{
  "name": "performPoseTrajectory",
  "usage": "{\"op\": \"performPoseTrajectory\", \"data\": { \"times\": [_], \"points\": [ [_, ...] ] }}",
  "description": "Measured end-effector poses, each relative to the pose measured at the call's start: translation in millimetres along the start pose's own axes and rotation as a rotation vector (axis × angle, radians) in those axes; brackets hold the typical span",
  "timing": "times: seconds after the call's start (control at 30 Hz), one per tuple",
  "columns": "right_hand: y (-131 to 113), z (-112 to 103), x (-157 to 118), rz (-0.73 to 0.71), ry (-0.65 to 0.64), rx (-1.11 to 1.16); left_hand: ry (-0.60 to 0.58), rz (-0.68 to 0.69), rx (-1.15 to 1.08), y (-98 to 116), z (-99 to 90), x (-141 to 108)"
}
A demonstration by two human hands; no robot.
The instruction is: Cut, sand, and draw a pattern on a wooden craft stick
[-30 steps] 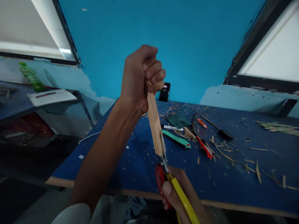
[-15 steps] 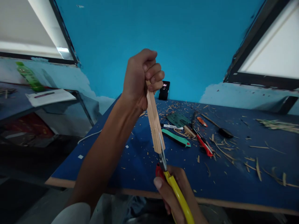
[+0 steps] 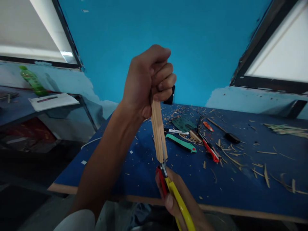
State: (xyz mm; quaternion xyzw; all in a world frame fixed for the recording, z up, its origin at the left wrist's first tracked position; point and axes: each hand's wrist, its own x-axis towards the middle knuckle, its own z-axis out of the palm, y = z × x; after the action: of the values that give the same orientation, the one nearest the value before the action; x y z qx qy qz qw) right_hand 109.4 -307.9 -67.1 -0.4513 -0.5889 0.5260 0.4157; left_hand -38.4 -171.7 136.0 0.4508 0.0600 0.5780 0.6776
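Note:
My left hand [image 3: 150, 78] is raised above the table, its fingers wrapped round the upper end of a flat, pale wooden strip [image 3: 157, 128]. The strip hangs down at a slight tilt. Below it, my right hand [image 3: 186, 202] grips scissors with yellow and red handles [image 3: 180, 199]. Their thin metal blades point up at the strip's lower end, and one blade lies along its right side. Where the other blade sits is hard to make out. The top of the strip is hidden inside my left fist.
On the blue table [image 3: 141, 179] lie wood shavings, a green-handled tool [image 3: 180, 143], a marker [image 3: 178, 131], a red cutter [image 3: 211, 152] and a black-headed tool [image 3: 232, 138]. A phone [image 3: 170, 98] leans on the wall. At left, a green bottle [image 3: 33, 80] stands near paper [image 3: 55, 102].
My left fist has risen slightly and shifted right, and the strip is more upright. The scissors have swung a little to the left, with the red handle now showing more.

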Motion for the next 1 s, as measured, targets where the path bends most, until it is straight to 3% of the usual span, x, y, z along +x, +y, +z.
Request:
{"op": "performPoseTrajectory", "data": {
  "times": [0.2, 0.3, 0.43, 0.57, 0.67, 0.83, 1.0],
  "points": [
    [30.5, -9.5, -3.6, -0.071, -0.063, -0.242, -0.145, -0.014, -0.024, 13.0, 7.2, -14.5],
    [27.2, -9.9, -0.3, -0.053, 0.025, -0.408, -0.182, 0.019, -0.030, 16.3, 5.4, -13.6],
    [3.3, -11.2, 15.2, -0.024, 0.285, -0.591, -0.093, -0.019, 0.045, 15.5, 3.0, -6.9],
    [-7.0, -18.7, 25.0, -0.078, 0.389, -0.700, 0.013, -0.042, 0.058, 14.3, 7.1, -6.3],
    [-3.2, -21.0, 21.6, -0.153, 0.393, -0.752, 0.083, -0.094, 0.015, 12.9, 8.4, -5.7],
    [-0.4, -18.1, 14.0, -0.360, 0.409, -0.855, 0.086, -0.107, -0.064, 6.4, -6.0, 4.9],
    [4.0, -24.5, 19.8, -0.292, 0.348, -0.836, 0.062, -0.040, -0.080, 3.8, -6.7, 6.5]
  ]
}}
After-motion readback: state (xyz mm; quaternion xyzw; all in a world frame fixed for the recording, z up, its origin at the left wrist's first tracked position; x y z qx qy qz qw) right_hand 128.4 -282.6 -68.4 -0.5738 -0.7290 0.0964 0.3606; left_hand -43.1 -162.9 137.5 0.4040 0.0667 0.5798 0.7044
